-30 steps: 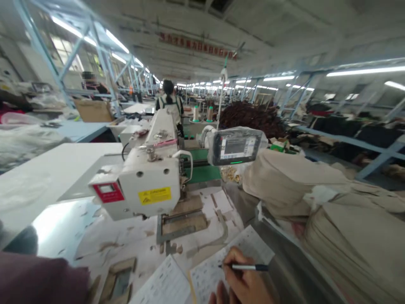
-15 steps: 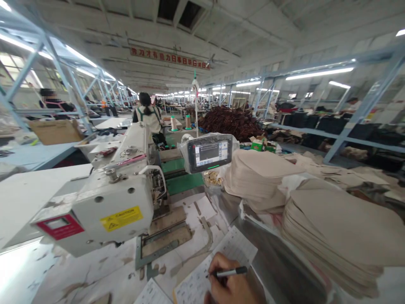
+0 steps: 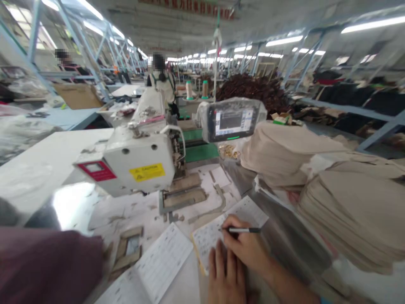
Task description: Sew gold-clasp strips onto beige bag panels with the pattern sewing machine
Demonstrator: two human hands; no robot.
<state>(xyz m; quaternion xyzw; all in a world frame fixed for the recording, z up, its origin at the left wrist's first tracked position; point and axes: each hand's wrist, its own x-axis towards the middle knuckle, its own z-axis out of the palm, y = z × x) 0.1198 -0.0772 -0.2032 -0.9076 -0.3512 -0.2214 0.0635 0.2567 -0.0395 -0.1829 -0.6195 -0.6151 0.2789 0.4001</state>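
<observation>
My right hand (image 3: pixel 242 240) grips a pen (image 3: pixel 243 230), a slim one with a dark end. The pen's tip rests at a sheet covered with small written marks (image 3: pixel 207 236). Just below, my left hand (image 3: pixel 226 270) lies flat with its fingers stretched over the lower edge of that sheet. Beside it on the left is an open booklet with ruled, written pages (image 3: pixel 166 257). Beyond the hands stands a white sewing machine (image 3: pixel 120 156) with a yellow caution label. A metal frame clamp (image 3: pixel 161 202) lies under its head.
A screen in plastic wrap (image 3: pixel 234 122) stands behind the sheet. Tall stacks of beige cut pieces (image 3: pixel 354 215) rise at right. A purple cloth-like shape (image 3: pixel 47 266) fills the lower left. Fabric scraps (image 3: pixel 220 198) litter the table. Another person (image 3: pixel 163 84) is farther back.
The view has tilted down and turned left, so the scene sits higher and farther right. My left hand now shows fully on the sheet. The right hand still holds the pen.
</observation>
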